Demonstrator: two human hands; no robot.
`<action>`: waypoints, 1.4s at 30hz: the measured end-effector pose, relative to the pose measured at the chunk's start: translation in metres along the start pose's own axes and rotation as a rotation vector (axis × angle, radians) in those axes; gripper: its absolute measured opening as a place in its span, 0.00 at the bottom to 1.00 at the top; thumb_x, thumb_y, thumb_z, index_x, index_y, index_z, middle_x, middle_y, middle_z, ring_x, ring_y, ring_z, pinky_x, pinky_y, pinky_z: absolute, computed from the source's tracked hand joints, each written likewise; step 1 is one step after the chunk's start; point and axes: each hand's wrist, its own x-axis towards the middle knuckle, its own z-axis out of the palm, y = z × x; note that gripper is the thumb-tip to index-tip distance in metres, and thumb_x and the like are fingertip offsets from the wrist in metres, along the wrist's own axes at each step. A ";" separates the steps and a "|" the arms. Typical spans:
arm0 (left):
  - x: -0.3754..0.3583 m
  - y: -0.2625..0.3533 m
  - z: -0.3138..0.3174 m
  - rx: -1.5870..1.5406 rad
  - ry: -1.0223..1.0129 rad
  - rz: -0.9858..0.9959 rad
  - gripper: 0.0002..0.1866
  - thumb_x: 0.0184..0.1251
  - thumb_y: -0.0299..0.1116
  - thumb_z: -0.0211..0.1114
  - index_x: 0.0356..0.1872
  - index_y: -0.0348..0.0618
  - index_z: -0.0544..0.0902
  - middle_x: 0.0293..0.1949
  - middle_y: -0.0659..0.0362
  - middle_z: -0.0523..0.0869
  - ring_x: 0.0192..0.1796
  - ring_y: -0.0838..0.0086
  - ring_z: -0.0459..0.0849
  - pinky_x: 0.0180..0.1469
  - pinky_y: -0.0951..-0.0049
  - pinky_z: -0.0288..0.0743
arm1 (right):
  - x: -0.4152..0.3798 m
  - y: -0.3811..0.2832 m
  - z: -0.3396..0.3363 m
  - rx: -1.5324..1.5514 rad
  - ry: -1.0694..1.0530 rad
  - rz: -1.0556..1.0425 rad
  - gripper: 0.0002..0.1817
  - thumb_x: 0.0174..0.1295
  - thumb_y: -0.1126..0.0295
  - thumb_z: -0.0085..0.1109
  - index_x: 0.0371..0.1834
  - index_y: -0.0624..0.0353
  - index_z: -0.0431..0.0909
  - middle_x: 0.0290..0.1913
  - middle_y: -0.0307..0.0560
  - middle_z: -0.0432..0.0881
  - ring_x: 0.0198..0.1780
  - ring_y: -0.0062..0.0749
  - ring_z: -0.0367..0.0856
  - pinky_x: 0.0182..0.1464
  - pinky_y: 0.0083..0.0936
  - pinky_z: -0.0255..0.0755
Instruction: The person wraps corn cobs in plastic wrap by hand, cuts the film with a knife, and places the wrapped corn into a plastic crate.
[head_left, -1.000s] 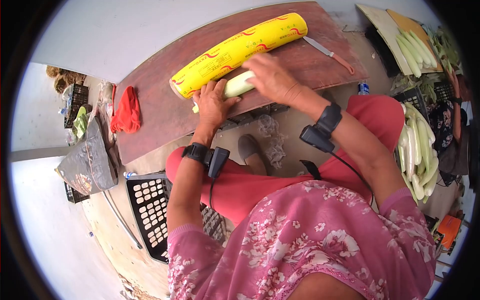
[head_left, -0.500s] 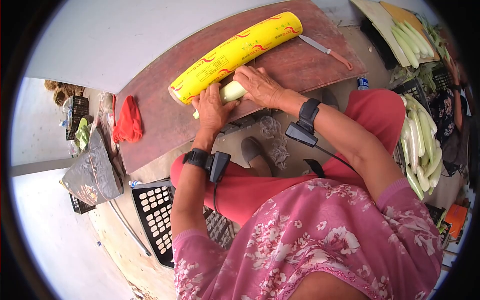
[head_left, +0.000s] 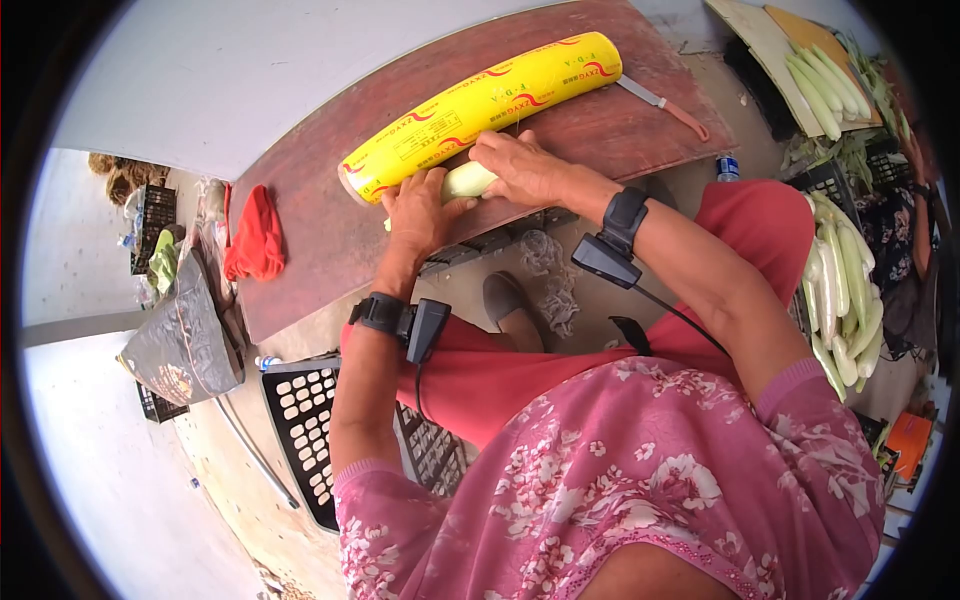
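A long pale green vegetable (head_left: 468, 181) lies on the dark red tabletop (head_left: 330, 240), along the near side of a yellow printed roll of cling film (head_left: 480, 105). My left hand (head_left: 424, 208) is closed over its left end, fingers towards the roll. At the other end, my right hand (head_left: 520, 165) grips it with bent fingers. Both hands cover much of the vegetable; its middle shows between them. A knife (head_left: 664, 104) with a reddish handle rests beside the right end of the roll, its blade tip right at the film.
A red cloth (head_left: 256, 240) lies at the table's left edge. Black crates (head_left: 305, 420) stand on the floor by my legs. More pale vegetables (head_left: 845, 280) are piled at right, others on a board (head_left: 765, 50) behind. Another person's arm (head_left: 920, 230) shows at far right.
The yellow roll has shifted slightly to the right, and the knife with it. My left forearm has moved a little left. Both hands remain on the vegetable.
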 end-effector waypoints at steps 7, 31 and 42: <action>-0.003 0.018 -0.005 0.051 -0.019 -0.103 0.37 0.47 0.55 0.74 0.56 0.44 0.77 0.55 0.52 0.78 0.58 0.54 0.72 0.59 0.53 0.62 | 0.005 -0.007 -0.009 0.033 -0.126 0.085 0.18 0.56 0.66 0.65 0.44 0.57 0.69 0.48 0.50 0.69 0.57 0.44 0.69 0.48 0.43 0.58; -0.018 0.000 -0.012 0.178 -0.080 -0.045 0.30 0.49 0.54 0.72 0.45 0.42 0.78 0.49 0.54 0.81 0.54 0.56 0.77 0.52 0.57 0.72 | -0.005 -0.015 -0.016 0.046 -0.220 0.099 0.17 0.61 0.63 0.60 0.48 0.61 0.72 0.49 0.52 0.70 0.54 0.42 0.69 0.51 0.39 0.55; -0.021 -0.015 -0.025 0.138 -0.219 -0.150 0.29 0.52 0.53 0.71 0.46 0.39 0.77 0.51 0.48 0.81 0.56 0.54 0.78 0.55 0.57 0.73 | -0.010 -0.014 -0.013 -0.066 -0.146 0.060 0.16 0.62 0.62 0.59 0.47 0.60 0.73 0.49 0.49 0.70 0.54 0.42 0.66 0.53 0.42 0.55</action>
